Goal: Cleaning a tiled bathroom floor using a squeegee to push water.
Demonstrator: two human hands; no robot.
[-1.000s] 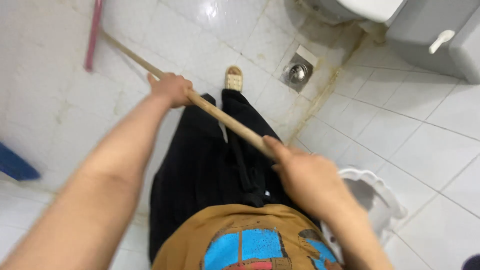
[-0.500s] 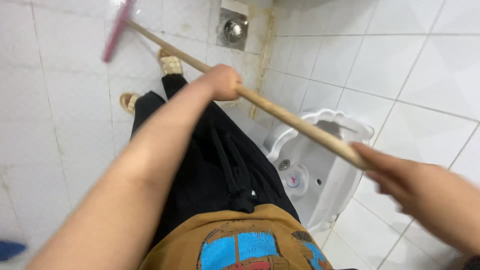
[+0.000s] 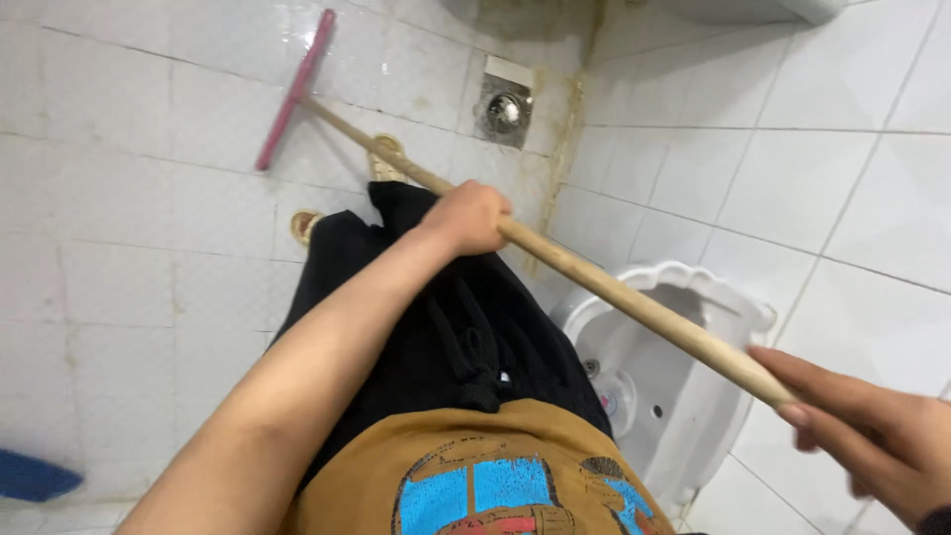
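Observation:
I hold a long wooden handle (image 3: 614, 292) that runs from the lower right up to a pink squeegee head (image 3: 294, 89) resting on the white tiled floor (image 3: 129, 198). My left hand (image 3: 469, 218) is wrapped around the middle of the handle, above my black trousers. My right hand (image 3: 872, 431) grips the handle's near end at the lower right, fingers stretched along it. My two sandalled feet (image 3: 342, 193) stand just behind the squeegee head.
A metal floor drain (image 3: 504, 111) sits in the corner by a stained wall joint. A white washbasin (image 3: 664, 367) hangs on the tiled wall at right, under the handle. A blue object (image 3: 35, 476) lies at the lower left edge.
The view has shifted, so the squeegee head and drain appear lower and further right in the picture. My right hand has slid lower right along the handle's end; my left hand keeps its grip.

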